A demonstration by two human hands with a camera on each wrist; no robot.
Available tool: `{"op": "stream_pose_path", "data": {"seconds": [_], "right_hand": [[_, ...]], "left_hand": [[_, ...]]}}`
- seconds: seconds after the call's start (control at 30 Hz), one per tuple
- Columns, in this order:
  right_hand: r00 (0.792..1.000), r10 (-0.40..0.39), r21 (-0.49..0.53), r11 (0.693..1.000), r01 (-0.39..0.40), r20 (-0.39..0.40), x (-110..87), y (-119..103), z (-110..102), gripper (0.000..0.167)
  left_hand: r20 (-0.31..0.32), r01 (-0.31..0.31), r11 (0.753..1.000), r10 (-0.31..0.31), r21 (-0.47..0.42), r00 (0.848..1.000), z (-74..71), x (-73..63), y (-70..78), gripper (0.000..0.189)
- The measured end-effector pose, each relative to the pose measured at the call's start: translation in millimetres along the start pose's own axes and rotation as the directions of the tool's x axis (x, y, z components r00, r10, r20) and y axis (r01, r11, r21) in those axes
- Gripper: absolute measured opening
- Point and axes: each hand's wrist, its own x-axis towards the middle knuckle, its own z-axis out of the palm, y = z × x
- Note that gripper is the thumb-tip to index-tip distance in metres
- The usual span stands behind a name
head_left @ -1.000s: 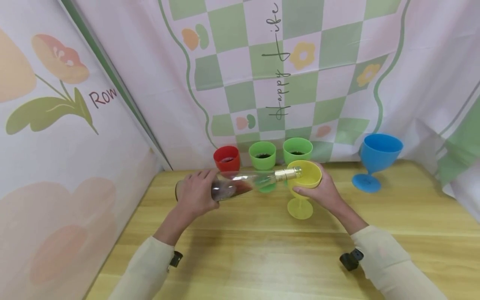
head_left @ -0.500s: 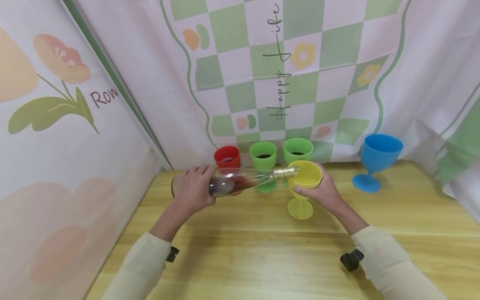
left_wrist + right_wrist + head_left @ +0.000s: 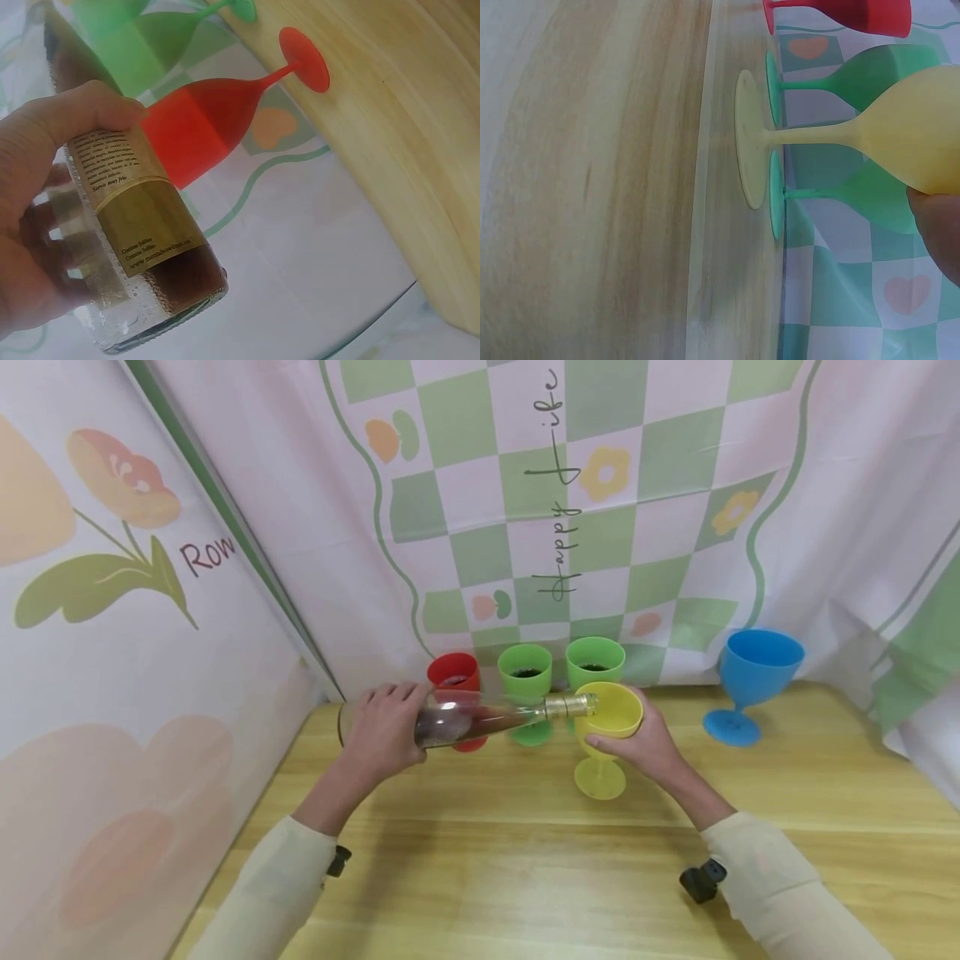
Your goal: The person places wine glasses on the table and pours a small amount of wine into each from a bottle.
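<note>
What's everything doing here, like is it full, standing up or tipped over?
Bottle: tipped, nearly level, part full
Yellow cup: upright, held, no liquid plain to see
Red cup: upright, liquid inside
Left green cup: upright, dark liquid inside
Right green cup: upright, dark liquid inside
Blue cup: standing, inner bottom hidden

Along the far side of the wood-grain surface [image 3: 487, 877] stand a red goblet [image 3: 206, 120], a left green goblet [image 3: 525, 687], a right green goblet [image 3: 581, 677] and, well apart at right, a blue goblet [image 3: 757, 678]; a yellow goblet [image 3: 617, 717] nearer.
</note>
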Motion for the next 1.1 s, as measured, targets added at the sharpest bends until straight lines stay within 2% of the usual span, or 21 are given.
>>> {"op": "stream_pose_path", "data": {"seconds": [0.63, 1.1], "right_hand": [[1.000, 0.017, -0.001, 1.000, -0.017, 0.014, 0.8, -1, 0, 0.077], [0.999, 0.044, -0.013, 0.999, -0.043, 0.026, -1.0, -3, -1, 0.078]], "left_hand": [[-0.012, -0.010, 0.998, 0.011, 0.064, 1.000, -10.3, 2.3, 1.3, 0.083], [-0.005, -0.012, 0.998, 0.013, 0.067, 1.000, -11.0, 2.1, 0.7, 0.083]]}}
